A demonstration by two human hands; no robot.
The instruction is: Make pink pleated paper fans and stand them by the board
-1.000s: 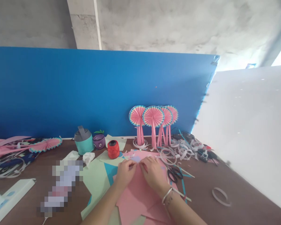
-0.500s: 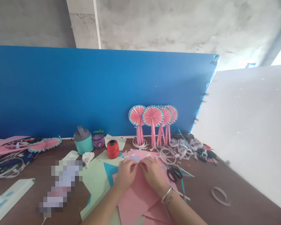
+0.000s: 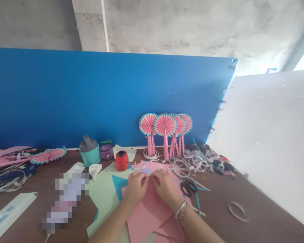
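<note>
My left hand (image 3: 136, 188) and my right hand (image 3: 166, 186) meet over a pink sheet of paper (image 3: 145, 217), thumbs and fingers pinched together almost tip to tip at its far edge. The fingers cover the exact spot they pinch. More pink sheets lie under and beyond my hands, overlapping pale green paper (image 3: 103, 192) and a blue piece (image 3: 119, 183). A bracelet circles my right wrist. Beside that hand rest black-handled scissors (image 3: 189, 187), partly hidden among paper strips.
Several pink pleated paper fans (image 3: 165, 125) stand against the blue partition (image 3: 66, 94). A red container (image 3: 122, 161), purple cup (image 3: 106, 153) and teal pot (image 3: 90, 156) are at the back left. White strips (image 3: 199, 163) pile up right. A white ring (image 3: 231, 210) and power strip (image 3: 17, 207) lie outward.
</note>
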